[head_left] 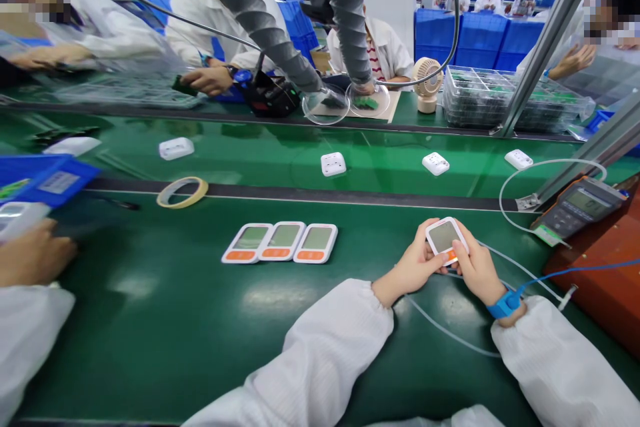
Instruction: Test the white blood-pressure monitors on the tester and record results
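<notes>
Between my two hands is a white handheld device [444, 237] with a grey screen and an orange strip, its screen turned up toward me. My left hand [416, 259] grips its left side, thumb near the lower edge. On the other side my right hand [479, 268] holds it too, the thumb lying over the orange strip. A blue wrist strap [504, 305] with a blue cord is around my right wrist. To the left, three similar devices [286, 241] lie side by side on the green table, screens up. Fingers under the held device are mostly hidden.
Several white housings [333, 164] lie along the green strip beyond the table edge. A yellow tape roll [183, 193] is at the left. A grey meter [580, 208] with tubing rests on an orange-red box [600, 280]. A co-worker's hand [37, 253] is at far left.
</notes>
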A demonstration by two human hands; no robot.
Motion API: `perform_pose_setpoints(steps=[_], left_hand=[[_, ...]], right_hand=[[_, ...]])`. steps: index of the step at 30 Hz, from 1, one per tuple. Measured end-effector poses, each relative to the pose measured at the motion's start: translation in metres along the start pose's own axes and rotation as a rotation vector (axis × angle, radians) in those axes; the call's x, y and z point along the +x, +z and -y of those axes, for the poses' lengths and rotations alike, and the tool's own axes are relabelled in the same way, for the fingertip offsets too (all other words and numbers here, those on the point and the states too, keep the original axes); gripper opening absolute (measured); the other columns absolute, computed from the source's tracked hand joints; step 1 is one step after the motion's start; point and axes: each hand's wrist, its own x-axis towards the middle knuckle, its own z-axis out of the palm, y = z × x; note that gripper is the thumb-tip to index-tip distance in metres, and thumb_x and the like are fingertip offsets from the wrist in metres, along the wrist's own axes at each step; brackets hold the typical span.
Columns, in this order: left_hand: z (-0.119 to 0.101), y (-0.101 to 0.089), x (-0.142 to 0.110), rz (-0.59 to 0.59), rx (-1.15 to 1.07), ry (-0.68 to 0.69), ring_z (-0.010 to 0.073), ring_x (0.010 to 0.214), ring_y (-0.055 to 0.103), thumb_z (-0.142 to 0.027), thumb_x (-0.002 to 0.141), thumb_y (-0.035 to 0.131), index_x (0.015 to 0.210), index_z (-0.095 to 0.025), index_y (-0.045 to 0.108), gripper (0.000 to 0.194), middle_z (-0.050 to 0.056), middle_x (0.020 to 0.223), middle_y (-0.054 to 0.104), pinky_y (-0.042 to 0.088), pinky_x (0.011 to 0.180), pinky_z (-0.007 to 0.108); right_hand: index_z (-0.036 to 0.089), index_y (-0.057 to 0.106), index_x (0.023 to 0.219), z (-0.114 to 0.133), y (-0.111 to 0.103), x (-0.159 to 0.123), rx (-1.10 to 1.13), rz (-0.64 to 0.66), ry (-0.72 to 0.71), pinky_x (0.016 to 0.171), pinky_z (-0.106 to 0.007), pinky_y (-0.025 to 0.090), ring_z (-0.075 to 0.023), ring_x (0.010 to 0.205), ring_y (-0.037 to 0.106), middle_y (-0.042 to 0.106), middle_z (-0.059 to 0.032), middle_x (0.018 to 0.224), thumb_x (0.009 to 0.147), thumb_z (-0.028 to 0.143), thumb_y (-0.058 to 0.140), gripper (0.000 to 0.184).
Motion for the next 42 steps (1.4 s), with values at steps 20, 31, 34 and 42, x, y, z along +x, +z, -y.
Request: perform_pose_setpoints(steps=[20,31,34,42], left_hand=[[-0.0027,0.0007,-0.0008,-0.004,0.0,-0.009,0.0118,0.072,0.062,-0.04,0.079,0.076,0.14,-0.027,0.025,0.081,0.005,0.105,0.058,0.052,0.066,0.028],[-0.0002,-0.0002,0.0009,-0.005,0.007,-0.008,0.0117,0.073,0.063,-0.044,0.078,0.076,0.139,-0.026,0.022,0.083,0.005,0.105,0.058,0.052,0.066,0.026],[0.0013,-0.0007,0.0017,-0.005,0.007,-0.009,0.012,0.074,0.063,-0.044,0.078,0.076,0.138,-0.027,0.023,0.083,0.005,0.107,0.058,0.052,0.066,0.026],[-0.0005,0.0005,0.0004,-0.008,-0.011,-0.034,0.0127,0.072,0.064,-0.041,0.077,0.077,0.143,-0.025,0.02,0.089,0.006,0.105,0.061,0.051,0.067,0.028]], right_hand=[[0.013,0.045,0.146,0.0023,-0.0013,0.0004,-0.009,0.008,0.028,0.052,-0.027,0.05,-0.0187,0.047,0.061,0.061,0.0008,0.056,0.099,0.042,0.038,0.056],[0.014,0.042,0.148,0.0025,-0.0013,0.0001,-0.019,0.021,0.057,0.052,-0.027,0.048,-0.0181,0.047,0.06,0.06,0.0014,0.056,0.099,0.046,0.036,0.058],[0.015,0.041,0.149,0.0014,-0.0015,0.001,0.002,0.035,0.063,0.051,-0.027,0.048,-0.0182,0.048,0.06,0.06,0.001,0.058,0.1,0.047,0.036,0.059],[0.015,0.044,0.146,0.0029,-0.0064,0.0038,-0.053,0.052,0.016,0.057,-0.027,0.053,-0.0177,0.052,0.063,0.068,-0.0019,0.069,0.1,0.044,0.036,0.055]])
